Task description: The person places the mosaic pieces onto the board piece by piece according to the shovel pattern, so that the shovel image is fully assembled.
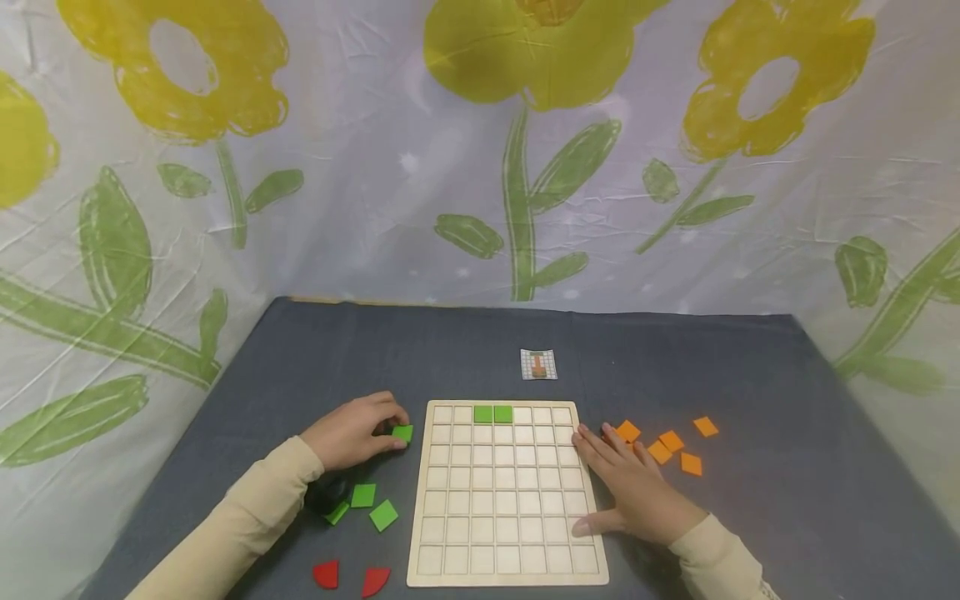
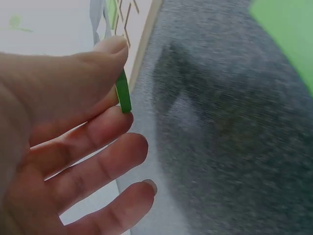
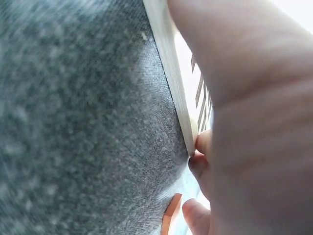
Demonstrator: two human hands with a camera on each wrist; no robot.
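Between thumb and fingers, my left hand (image 1: pixel 358 432) pinches a green square tile (image 1: pixel 402 433) just left of the wooden grid board (image 1: pixel 507 577). The left wrist view shows this tile (image 2: pixel 123 92) edge-on at the fingertips. Two green tiles (image 1: pixel 492 414) sit side by side in the board's far row. My right hand (image 1: pixel 626 483) rests on the board's right edge, thumb and fingers spread and extended. In the right wrist view, fingertips (image 3: pixel 203 142) touch the board's side (image 3: pixel 173 73).
Several loose green tiles (image 1: pixel 363 496) and two red quarter-round pieces (image 1: pixel 326 574) lie left of the board. Several orange tiles (image 1: pixel 671 441) lie to its right, some near the right fingers. A small printed grid card (image 1: pixel 538 364) lies beyond the board on the dark cloth.
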